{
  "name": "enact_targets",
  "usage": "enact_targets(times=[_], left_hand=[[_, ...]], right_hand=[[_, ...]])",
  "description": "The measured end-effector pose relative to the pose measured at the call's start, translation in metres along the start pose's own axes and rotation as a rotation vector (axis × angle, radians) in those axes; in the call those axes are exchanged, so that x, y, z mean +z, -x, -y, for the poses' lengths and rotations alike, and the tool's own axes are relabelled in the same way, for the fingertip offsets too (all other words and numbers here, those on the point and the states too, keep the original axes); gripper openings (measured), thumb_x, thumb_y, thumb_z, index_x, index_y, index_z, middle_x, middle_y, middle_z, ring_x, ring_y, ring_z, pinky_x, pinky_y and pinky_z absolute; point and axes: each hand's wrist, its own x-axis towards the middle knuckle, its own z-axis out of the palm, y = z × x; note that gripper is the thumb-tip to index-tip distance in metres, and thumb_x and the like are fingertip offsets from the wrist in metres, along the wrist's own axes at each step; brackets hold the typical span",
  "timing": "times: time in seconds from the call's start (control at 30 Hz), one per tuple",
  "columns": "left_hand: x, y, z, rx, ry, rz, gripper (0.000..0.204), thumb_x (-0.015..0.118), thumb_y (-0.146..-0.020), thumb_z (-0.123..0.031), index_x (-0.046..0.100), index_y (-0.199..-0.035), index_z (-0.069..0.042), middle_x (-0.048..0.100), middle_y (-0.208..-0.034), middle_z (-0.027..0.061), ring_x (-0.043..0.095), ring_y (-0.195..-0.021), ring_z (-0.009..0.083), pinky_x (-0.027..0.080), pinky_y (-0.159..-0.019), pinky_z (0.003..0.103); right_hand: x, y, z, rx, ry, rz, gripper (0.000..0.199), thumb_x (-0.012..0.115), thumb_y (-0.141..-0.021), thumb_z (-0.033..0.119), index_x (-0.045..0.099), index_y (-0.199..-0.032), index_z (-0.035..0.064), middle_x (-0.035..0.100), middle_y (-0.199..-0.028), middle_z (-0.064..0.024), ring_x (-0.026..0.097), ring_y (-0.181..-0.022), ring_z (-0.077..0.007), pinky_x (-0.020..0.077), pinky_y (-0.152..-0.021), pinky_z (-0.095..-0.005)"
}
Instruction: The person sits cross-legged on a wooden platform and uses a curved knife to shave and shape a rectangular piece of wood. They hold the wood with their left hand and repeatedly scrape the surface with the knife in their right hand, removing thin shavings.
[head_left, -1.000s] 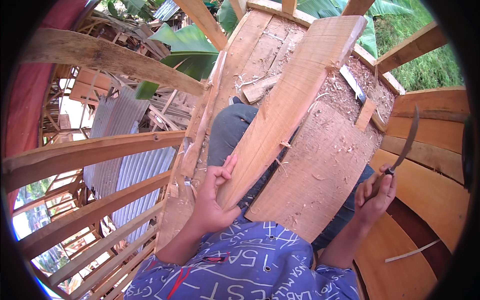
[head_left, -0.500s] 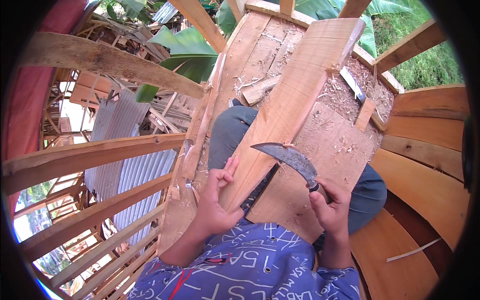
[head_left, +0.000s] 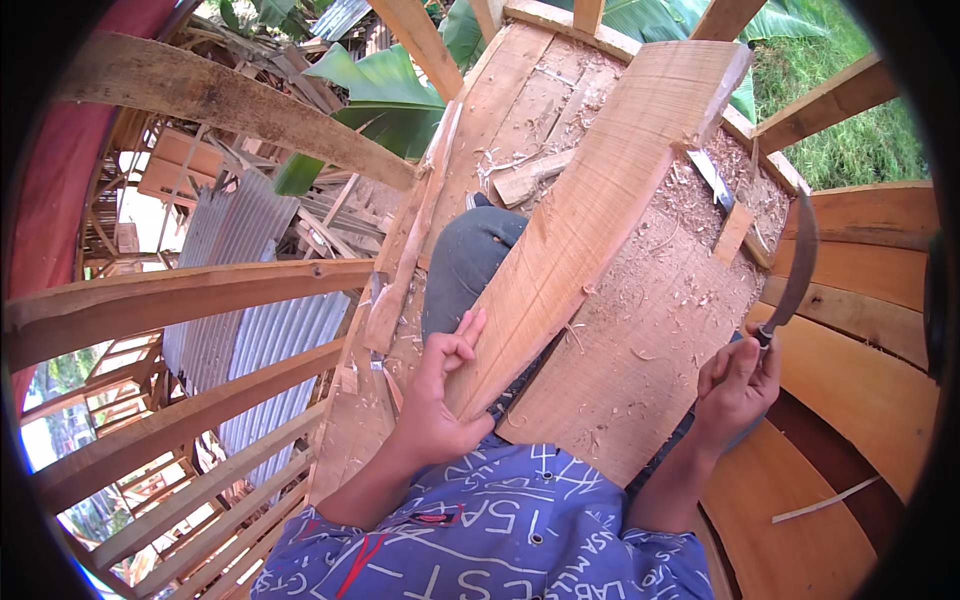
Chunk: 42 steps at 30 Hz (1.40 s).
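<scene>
A long, thick wooden plank (head_left: 590, 220) slants away from my lap toward the far right, resting beside my left knee. At its near end my left hand (head_left: 440, 385) grips the plank, thumb on the near edge and fingers at its left side. My right hand (head_left: 740, 385) is closed round the dark handle of a curved knife (head_left: 803, 265). The blade points up and away, off to the right of the plank and apart from it. A small raised shaving (head_left: 588, 290) shows on the plank's right edge.
Shavings (head_left: 690, 215) litter the board floor (head_left: 620, 370). A blade with a wooden handle (head_left: 733, 232) lies at the far right. A wood offcut (head_left: 530, 178) sits beyond my knee. Slatted rails (head_left: 200, 295) bound the left, a curved board wall (head_left: 850, 350) the right.
My right hand has swung the curved knife up and to the right, away from the plank's edge. My left hand keeps its hold on the plank's near end.
</scene>
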Motion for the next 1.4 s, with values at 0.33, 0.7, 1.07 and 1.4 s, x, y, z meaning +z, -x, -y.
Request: enact_targets(times=[0.33,0.7,1.07,1.4], left_hand=[[0.000,-0.002,-0.002,-0.016,-0.018,0.010,0.054,0.056,-0.059,0.007,0.031,-0.104,-0.008,0.034,-0.146,0.0338,0.020,-0.145,0.0344,0.017,-0.111,0.035],[-0.001,-0.004,-0.001,-0.021,0.014,0.020,0.055,0.053,-0.058,0.008,0.029,-0.105,-0.009,0.031,-0.148,0.0345,0.019,-0.145,0.0297,0.016,-0.108,0.030],[-0.006,-0.004,0.004,-0.020,0.054,0.038,0.058,0.052,-0.057,0.009,0.029,-0.106,-0.009,0.031,-0.147,0.0359,0.020,-0.145,0.0265,0.019,-0.106,0.028],[-0.002,-0.001,0.006,-0.038,0.099,-0.008,0.055,0.058,-0.059,0.006,0.031,-0.105,-0.008,0.034,-0.147,0.0323,0.024,-0.143,0.0329,0.020,-0.110,0.035]], right_hand=[[0.019,0.024,0.004,0.542,0.081,0.685,0.025,0.071,-0.083,0.005,0.064,-0.104,-0.0055,0.066,-0.083,-0.0021,0.060,-0.068,-0.0069,0.0457,-0.060,-0.0203],[0.030,0.035,-0.009,-0.074,0.372,0.558,0.030,0.076,-0.078,0.004,0.066,-0.104,-0.0067,0.064,-0.072,-0.0077,0.060,-0.063,-0.0077,0.0451,-0.056,-0.0217],[-0.011,-0.015,0.009,0.162,-0.180,0.323,0.027,0.062,-0.093,0.016,0.059,-0.110,-0.0047,0.053,-0.061,0.0017,0.045,-0.043,-0.0028,0.0336,-0.040,-0.0197],[0.037,0.018,0.002,0.766,-0.294,0.895,0.019,0.059,-0.095,0.011,0.055,-0.110,-0.0001,0.057,-0.068,0.0000,0.047,-0.048,-0.0028,0.0339,-0.041,-0.0196]])
